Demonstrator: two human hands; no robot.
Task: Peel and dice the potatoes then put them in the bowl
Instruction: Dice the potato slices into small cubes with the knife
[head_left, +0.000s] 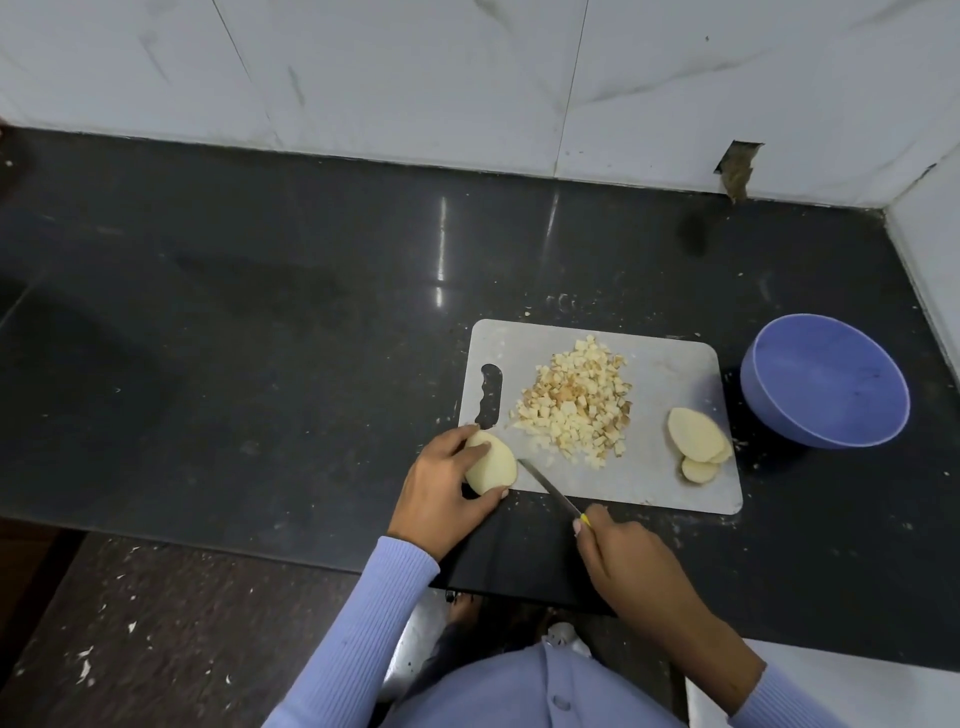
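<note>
A grey cutting board (670, 379) lies on the black counter. A pile of diced potato (576, 402) sits at its middle, and a few flat potato slices (698, 439) lie near its right edge. My left hand (441, 499) grips a peeled potato piece (493, 465) at the board's near left corner, cut face to the right. My right hand (623, 551) holds a knife (550, 486) by its yellow handle, the blade pointing up-left with its tip just beside the potato. A blue bowl (826, 379) stands right of the board and looks empty.
The white tiled wall (467, 78) runs along the back and the right corner, with a broken hole (735, 169) in it. The counter's front edge (260, 545) is near my body. Small white scraps speckle the floor (130, 649) below left.
</note>
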